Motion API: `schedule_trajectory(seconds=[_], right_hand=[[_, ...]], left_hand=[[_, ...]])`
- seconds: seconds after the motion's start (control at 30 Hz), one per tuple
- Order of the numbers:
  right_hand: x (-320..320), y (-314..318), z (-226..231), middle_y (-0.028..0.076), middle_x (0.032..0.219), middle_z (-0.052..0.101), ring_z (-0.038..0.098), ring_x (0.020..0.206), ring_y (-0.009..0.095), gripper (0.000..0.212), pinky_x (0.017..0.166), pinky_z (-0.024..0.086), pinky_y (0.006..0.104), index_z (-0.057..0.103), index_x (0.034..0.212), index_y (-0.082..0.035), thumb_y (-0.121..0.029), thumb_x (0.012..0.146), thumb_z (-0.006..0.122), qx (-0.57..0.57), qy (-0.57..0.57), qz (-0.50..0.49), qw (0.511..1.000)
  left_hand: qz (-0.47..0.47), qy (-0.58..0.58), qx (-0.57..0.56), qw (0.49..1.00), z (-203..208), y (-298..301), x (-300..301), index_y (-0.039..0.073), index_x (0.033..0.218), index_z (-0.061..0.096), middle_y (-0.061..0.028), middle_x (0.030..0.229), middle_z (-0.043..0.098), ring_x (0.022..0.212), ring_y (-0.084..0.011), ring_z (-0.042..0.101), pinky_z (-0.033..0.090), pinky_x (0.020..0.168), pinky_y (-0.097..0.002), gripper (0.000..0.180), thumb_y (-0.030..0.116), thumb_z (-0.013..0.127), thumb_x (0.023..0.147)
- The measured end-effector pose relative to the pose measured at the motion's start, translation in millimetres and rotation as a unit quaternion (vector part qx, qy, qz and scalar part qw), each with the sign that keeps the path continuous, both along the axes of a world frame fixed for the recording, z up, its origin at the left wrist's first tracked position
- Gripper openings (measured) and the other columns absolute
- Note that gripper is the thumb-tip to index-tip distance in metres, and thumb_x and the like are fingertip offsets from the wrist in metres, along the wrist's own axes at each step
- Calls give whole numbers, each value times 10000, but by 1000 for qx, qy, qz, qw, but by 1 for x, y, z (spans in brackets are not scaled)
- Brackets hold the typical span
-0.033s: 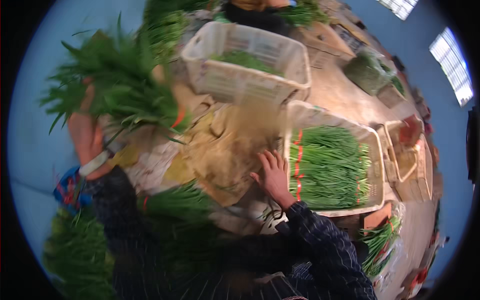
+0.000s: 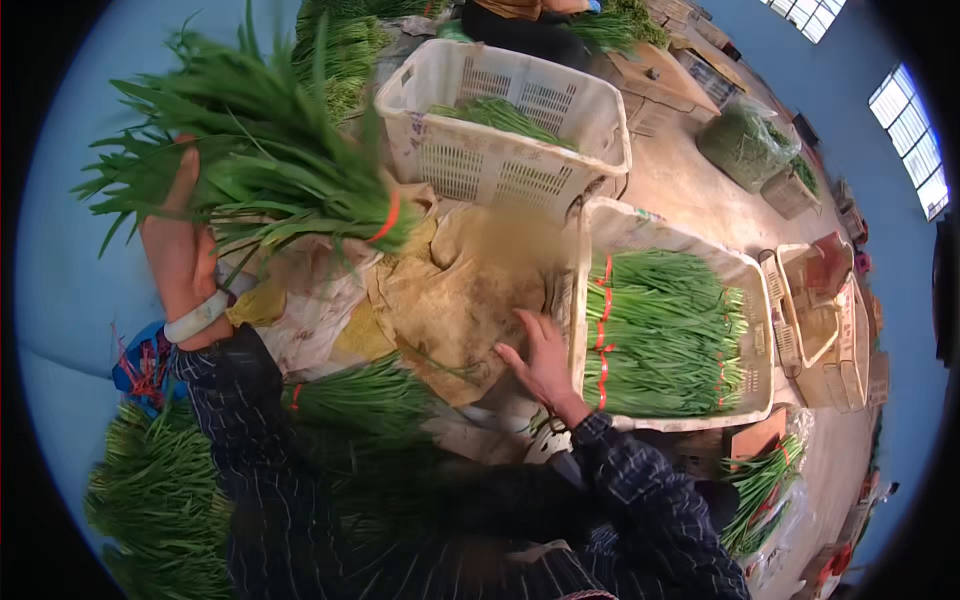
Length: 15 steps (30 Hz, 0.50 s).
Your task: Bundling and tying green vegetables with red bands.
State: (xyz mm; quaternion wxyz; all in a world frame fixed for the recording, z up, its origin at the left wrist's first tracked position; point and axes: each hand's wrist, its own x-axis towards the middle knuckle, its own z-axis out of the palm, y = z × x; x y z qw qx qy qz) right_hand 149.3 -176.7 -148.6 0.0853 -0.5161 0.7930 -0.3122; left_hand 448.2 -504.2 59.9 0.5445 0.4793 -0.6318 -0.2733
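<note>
At the left, my left hand (image 2: 178, 255) is closed around a bunch of garlic chives (image 2: 290, 180), raised with its leafy tips to the left and a red band near its right end. The leaves hide part of the fingers. My right hand (image 2: 547, 362) holds nothing; its thumb and fingers are apart. It hovers over the brown cloth (image 2: 460, 310), close beside the left wall of a pale crate (image 2: 680, 424). Inside that crate, banded chive bunches (image 2: 660, 335) lie stacked in rows. Another banded bunch (image 2: 350, 395) lies near my left forearm.
A white crate (image 2: 500, 160) with some greens stands ahead. Loose chives (image 2: 160, 500) pile up at lower left, near a blue bag (image 2: 145, 370) of red ties. Smaller crates (image 2: 805, 310) and a bagged bundle of greens (image 2: 745, 145) are at the right. Another person (image 2: 520, 30) sits beyond.
The bunch in my left hand has shifted a little to the right and looks sharper now. My right hand stays beside the crate, its fingers slightly lower.
</note>
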Motion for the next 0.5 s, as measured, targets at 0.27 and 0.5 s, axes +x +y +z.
schedule_trajectory(seconds=[0.27, 0.5], right_hand=[[57, -55, 60, 137, 1481, 388, 349, 1355, 340, 959, 1056, 291, 606, 283, 1477, -125, -757, 789, 500, -328, -840, 200, 384], [-1, 16, 115, 139, 1294, 551, 546, 1161, 284, 670, 1023, 435, 456, 427, 1373, -87, -607, 951, 394, -517, -768, -26, 378]], left_hand=[[-395, 484, 264, 735, 40, 104, 1, 16, 1274, 554, -139, 1232, 614, 1037, -291, 615, 474, 962, -429, 441, 309, 570, 946], [-319, 284, 312, 849, -171, 183, 13, 32, 1260, 571, -136, 1214, 623, 1009, -272, 628, 509, 907, -421, 405, 278, 576, 938]])
